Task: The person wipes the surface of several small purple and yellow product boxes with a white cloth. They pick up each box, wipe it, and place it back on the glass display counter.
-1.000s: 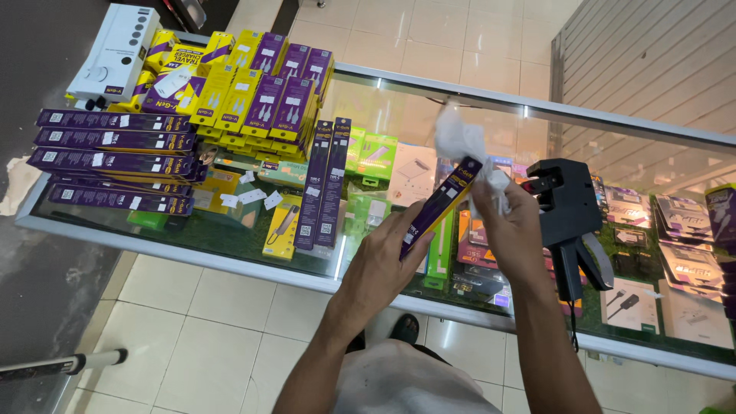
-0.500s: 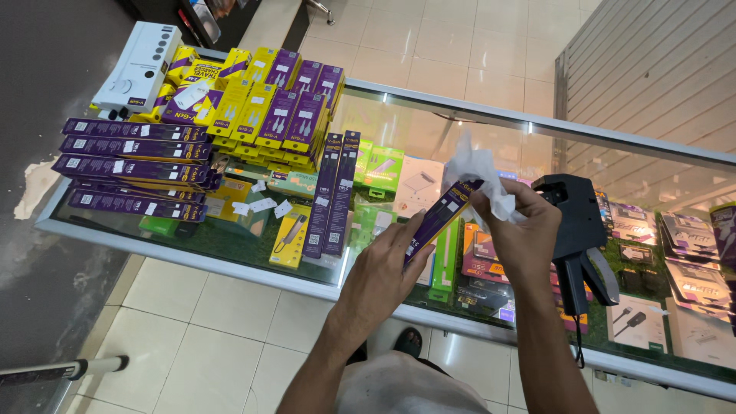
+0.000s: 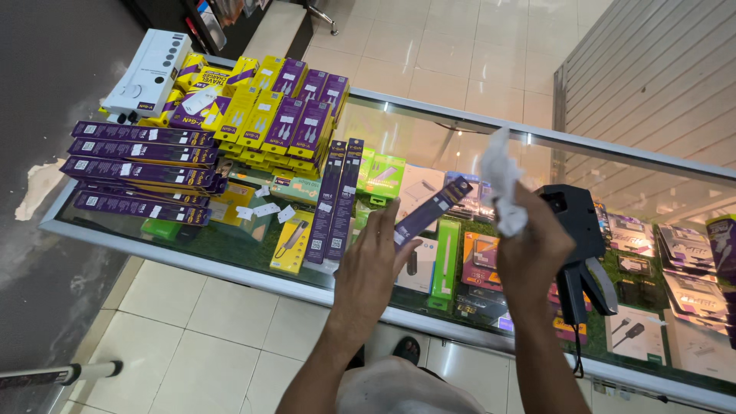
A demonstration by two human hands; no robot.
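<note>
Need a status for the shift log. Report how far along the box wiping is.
Looks done: purple boxes stacked at the counter's left end. In hand: the left hand holds one long purple box, the right hand a crumpled white cloth. Probably left: two long boxes lying flat. The black price gun lies unused.

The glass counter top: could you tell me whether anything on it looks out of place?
Small white labels lie scattered loose on the glass counter, between the neat stacks of purple boxes and two long boxes.
</note>
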